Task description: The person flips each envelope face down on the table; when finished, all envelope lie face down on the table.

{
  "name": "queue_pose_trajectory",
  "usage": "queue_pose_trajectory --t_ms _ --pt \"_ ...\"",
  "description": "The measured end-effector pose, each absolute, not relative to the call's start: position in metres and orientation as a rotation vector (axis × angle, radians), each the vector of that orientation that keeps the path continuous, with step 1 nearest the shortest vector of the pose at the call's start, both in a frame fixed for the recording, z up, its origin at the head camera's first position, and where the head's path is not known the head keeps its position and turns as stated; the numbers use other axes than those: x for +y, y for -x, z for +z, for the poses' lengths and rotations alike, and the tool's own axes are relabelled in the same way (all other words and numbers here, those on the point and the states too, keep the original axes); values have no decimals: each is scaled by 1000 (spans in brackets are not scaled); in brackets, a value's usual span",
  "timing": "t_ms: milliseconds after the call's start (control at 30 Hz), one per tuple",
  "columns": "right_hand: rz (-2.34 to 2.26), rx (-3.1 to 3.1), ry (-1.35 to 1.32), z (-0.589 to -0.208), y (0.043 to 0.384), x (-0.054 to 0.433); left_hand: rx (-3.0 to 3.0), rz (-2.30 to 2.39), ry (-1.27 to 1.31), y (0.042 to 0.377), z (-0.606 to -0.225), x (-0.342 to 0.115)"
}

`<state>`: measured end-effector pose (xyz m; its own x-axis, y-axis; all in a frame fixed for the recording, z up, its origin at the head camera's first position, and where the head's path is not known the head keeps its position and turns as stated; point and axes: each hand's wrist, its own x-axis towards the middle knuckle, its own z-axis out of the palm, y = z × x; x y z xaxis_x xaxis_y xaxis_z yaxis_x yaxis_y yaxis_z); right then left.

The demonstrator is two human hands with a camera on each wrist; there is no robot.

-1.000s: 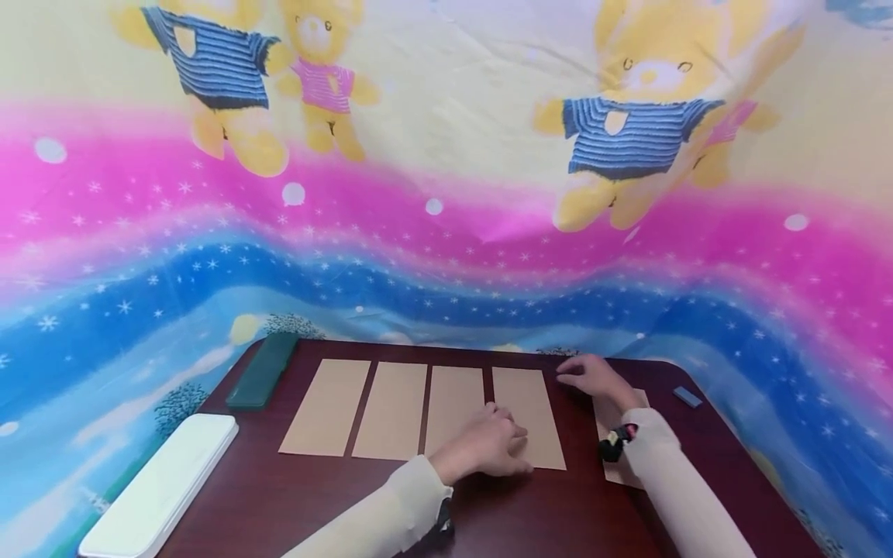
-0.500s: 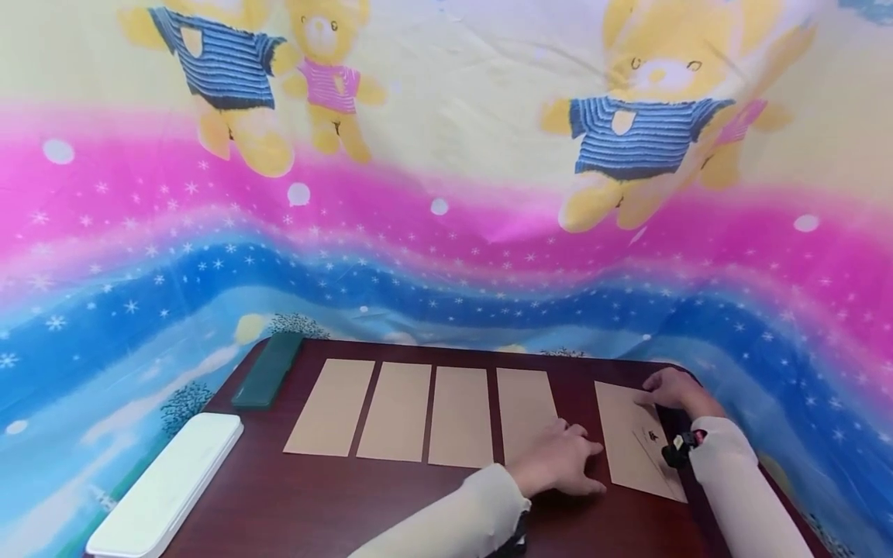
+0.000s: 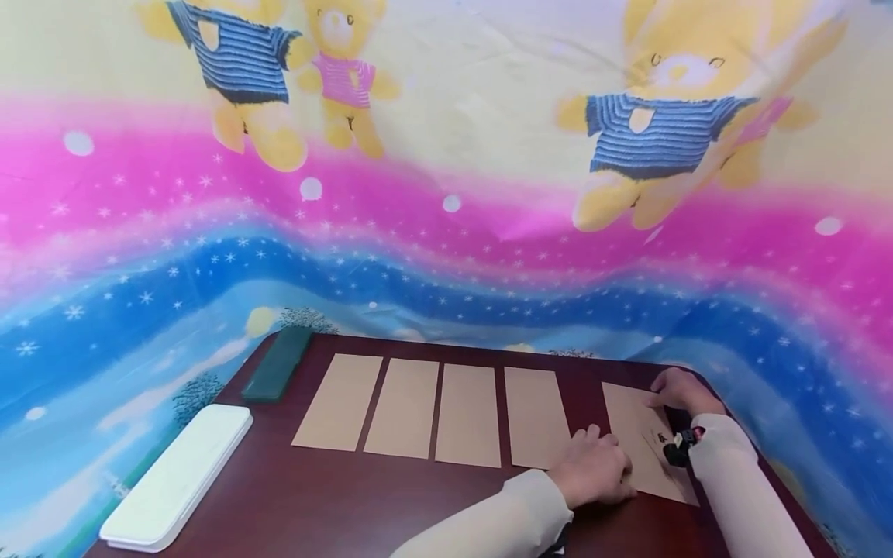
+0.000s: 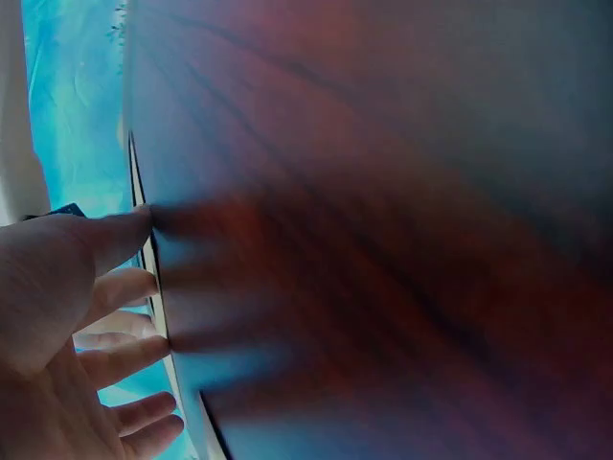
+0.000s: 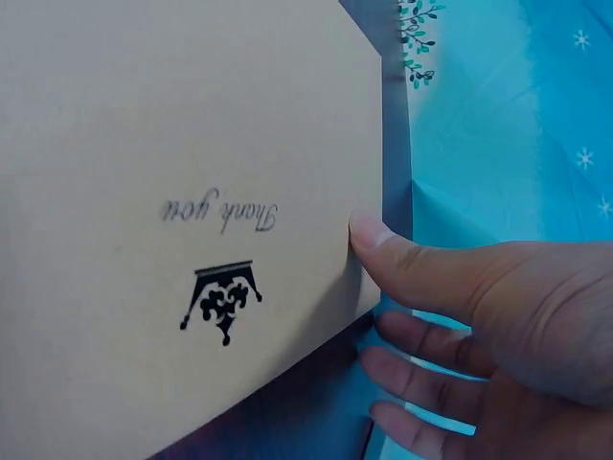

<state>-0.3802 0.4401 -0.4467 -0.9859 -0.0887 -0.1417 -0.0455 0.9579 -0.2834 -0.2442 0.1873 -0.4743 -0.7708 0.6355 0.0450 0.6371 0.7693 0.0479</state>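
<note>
A brown paper card lies aslant at the right of the dark table, printed with "Thank you" and a black crown. My right hand holds its far right edge; in the right wrist view the thumb lies on top and the other fingers are beyond the edge, partly hidden. My left hand is at the card's near left edge. In the left wrist view its thumb and fingertips reach the thin pale edge of the card, the fingers spread and only slightly bent.
Several plain brown cards lie in a row left of the hands; the left forearm passes just in front of the rightmost. A white case and a dark green case stand along the left edge. A patterned cloth hangs behind the table.
My right hand has moved right, from beyond the card's far left corner to its right edge. My left hand has slid right to the printed card, which now lies farther right and more tilted.
</note>
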Motion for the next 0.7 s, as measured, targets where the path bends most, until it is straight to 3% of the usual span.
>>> queue_pose_trajectory --t_ms 700 --pt "-498 2869 -18 -444 378 443 -2994 94 1033 246 -460 194"
